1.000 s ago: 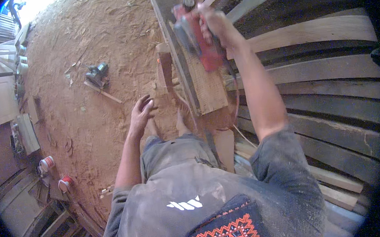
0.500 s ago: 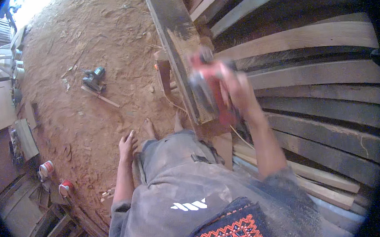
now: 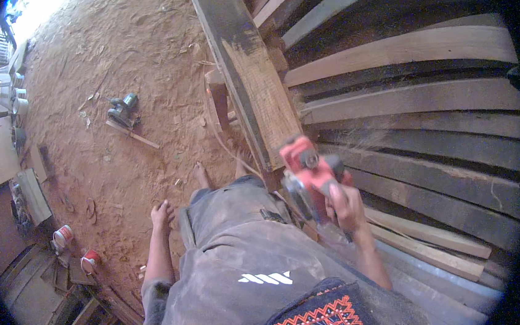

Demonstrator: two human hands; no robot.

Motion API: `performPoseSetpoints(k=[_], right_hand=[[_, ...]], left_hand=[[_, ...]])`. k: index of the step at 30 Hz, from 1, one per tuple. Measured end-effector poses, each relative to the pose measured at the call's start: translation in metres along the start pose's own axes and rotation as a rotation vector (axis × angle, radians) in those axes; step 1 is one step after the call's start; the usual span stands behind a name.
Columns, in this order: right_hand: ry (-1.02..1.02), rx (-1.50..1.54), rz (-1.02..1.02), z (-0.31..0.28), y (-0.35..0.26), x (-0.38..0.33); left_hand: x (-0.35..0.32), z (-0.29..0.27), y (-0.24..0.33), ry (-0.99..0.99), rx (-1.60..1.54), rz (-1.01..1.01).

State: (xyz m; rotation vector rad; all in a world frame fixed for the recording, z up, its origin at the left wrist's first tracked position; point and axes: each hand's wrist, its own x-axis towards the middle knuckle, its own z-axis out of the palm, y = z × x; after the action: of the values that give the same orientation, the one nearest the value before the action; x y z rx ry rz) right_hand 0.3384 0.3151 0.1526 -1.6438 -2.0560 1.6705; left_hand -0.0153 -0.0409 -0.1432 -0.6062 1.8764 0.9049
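My right hand (image 3: 343, 208) grips a red electric planer (image 3: 308, 170) at the near end of a long wooden plank (image 3: 252, 76) that runs away from me; part of the plank's face is pale and freshly cut, the far part dark. My left hand (image 3: 162, 215) hangs beside my left hip with fingers loosely apart, holding nothing, above the sawdust floor. My bare feet (image 3: 202, 175) stand by the plank's wooden support (image 3: 218, 98).
Stacked planks (image 3: 415, 99) fill the right side. A power tool (image 3: 123, 107) and a stick (image 3: 134, 135) lie on the sawdust to the left. Two small red-and-white cans (image 3: 63, 235) and boards sit at the lower left.
My right hand has drawn the planer back along the plank toward me, from the far part to the near end. My left hand has dropped from in front of me to my side.
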Motion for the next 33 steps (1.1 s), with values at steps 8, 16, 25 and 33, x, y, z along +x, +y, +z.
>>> performPoseSetpoints(k=[8,16,25,33], right_hand=[[0.04,-0.13,-0.53,0.011,-0.097,0.194],[-0.101,0.028,-0.568,0.017,-0.099,0.199],[0.009,-0.281,-0.327,0.039,-0.023,0.032],[-0.028,0.213,-0.281,0.055,-0.163,0.275]], left_hand=[[-0.034,0.075,0.074,-0.142,-0.096,0.331],[-0.038,0.107,0.106,-0.379,-0.082,0.603],[0.029,-0.023,-0.03,-0.036,-0.116,0.021],[-0.038,0.102,0.112,-0.439,-0.154,0.621]])
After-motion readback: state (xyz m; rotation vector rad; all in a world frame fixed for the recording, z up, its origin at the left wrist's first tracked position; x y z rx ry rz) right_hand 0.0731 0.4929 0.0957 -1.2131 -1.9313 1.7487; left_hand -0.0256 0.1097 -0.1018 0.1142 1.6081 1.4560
